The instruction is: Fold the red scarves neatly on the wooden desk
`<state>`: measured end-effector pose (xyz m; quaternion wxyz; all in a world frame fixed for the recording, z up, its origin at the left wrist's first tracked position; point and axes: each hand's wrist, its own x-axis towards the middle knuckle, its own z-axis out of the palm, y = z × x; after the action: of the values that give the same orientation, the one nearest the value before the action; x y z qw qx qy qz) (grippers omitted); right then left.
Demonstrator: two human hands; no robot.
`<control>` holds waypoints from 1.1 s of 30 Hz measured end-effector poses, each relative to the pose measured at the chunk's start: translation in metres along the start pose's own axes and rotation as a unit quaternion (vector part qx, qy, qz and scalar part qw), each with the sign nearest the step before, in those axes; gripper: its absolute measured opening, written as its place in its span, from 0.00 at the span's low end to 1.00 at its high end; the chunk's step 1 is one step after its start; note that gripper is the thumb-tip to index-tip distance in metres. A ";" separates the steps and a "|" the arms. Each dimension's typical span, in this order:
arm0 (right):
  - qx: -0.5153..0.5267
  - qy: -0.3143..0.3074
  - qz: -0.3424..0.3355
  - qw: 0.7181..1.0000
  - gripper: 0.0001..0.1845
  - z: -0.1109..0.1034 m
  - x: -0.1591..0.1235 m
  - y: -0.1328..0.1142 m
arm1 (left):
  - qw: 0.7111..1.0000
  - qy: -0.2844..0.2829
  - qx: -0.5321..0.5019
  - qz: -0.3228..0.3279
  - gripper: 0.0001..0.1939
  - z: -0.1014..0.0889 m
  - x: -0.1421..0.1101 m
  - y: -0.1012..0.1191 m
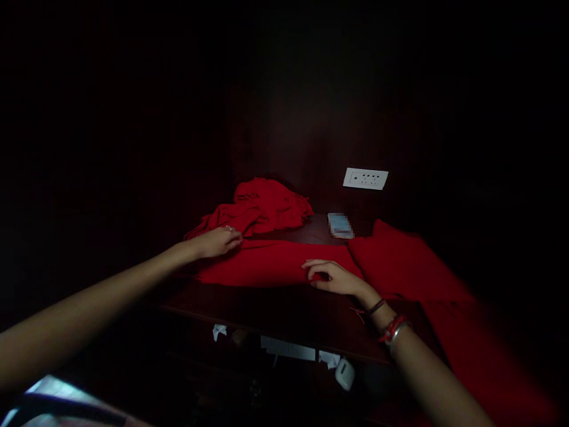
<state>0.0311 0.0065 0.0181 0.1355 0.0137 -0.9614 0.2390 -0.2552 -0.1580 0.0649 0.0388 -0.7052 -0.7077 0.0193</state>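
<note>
A long red scarf [275, 264] lies flat across the dark desk in front of me. At its far left corner is my left hand [217, 242], fingers curled together on the cloth, with a ring on one finger. My right hand [334, 277] rests over the right part of the scarf, thumb and fingers curved apart with nothing between them. Its wrist carries a dark band, a red bracelet and a silver bangle. Behind my left hand sits a crumpled heap of red cloth [271, 204] with fringed edges.
More red cloth [404, 264] spreads over the right side and hangs toward the front. A phone [340, 226] lies near the back wall, below a white socket plate [365, 178]. Under the desk edge [267, 329] are papers [288, 348] and a small white case [345, 374]. The surroundings are very dark.
</note>
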 end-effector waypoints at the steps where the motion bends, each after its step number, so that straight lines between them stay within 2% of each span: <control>1: 0.008 -0.016 0.007 1.000 0.04 -0.001 -0.001 0.000 | 1.000 0.011 -0.004 0.013 0.19 0.009 0.003 0.005; 2: 0.012 -0.033 0.014 0.999 0.04 -0.002 -0.002 -0.001 | 1.000 -0.003 -0.010 0.012 0.21 0.018 0.005 0.008; 3: 0.010 -0.049 0.023 0.998 0.05 -0.003 -0.002 -0.003 | 0.999 -0.040 -0.018 -0.007 0.25 0.027 0.005 0.009; 5: -0.004 -0.076 0.041 0.996 0.08 -0.002 -0.001 -0.007 | 0.989 -0.114 -0.027 -0.093 0.33 0.041 0.001 0.004; 7: -0.025 -0.090 0.063 0.994 0.15 0.001 0.000 -0.012 | 0.970 -0.161 -0.029 -0.178 0.39 0.044 -0.004 -0.007; 10: -0.068 -0.094 0.094 0.989 0.24 0.009 0.004 -0.017 | 0.954 -0.170 -0.013 -0.245 0.42 0.037 -0.007 -0.016; 12: -0.103 -0.093 0.103 0.985 0.25 0.015 0.005 -0.016 | 0.958 -0.135 0.002 -0.253 0.38 0.034 -0.004 -0.008; 14: -0.136 -0.093 0.105 0.981 0.25 0.020 0.006 -0.015 | 0.974 -0.059 0.017 -0.219 0.33 0.038 0.003 0.009; 16: -0.162 -0.092 0.109 0.977 0.25 0.022 0.006 -0.013 | 0.988 0.017 0.019 -0.152 0.30 0.048 0.012 0.027; 17: -0.170 -0.091 0.112 0.975 0.25 0.022 0.006 -0.012 | 0.991 0.035 0.009 -0.126 0.29 0.055 0.016 0.034; 20: -0.172 -0.094 0.135 0.971 0.26 0.021 0.005 -0.009 | 0.995 0.015 -0.039 -0.095 0.28 0.071 0.023 0.040; 23: -0.165 -0.104 0.178 0.964 0.28 0.019 0.004 -0.004 | 0.995 -0.004 -0.057 -0.086 0.29 0.077 0.023 0.032; 26: -0.162 -0.113 0.194 0.961 0.29 0.019 0.005 0.000 | 0.995 0.013 -0.055 -0.080 0.29 0.075 0.021 0.027; 29: -0.159 -0.109 0.187 0.963 0.30 0.018 0.004 0.001 | 0.996 0.052 -0.047 -0.061 0.27 0.072 0.016 0.028; 33: -0.161 -0.107 0.185 0.964 0.30 0.016 0.002 0.002 | 0.996 0.063 -0.059 0.019 0.25 0.066 0.003 0.026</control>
<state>0.0247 0.0007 0.0040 -0.0139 -0.1611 -0.9818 0.0991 -0.2350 -0.1536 -0.0027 0.0412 -0.7196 -0.6901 -0.0659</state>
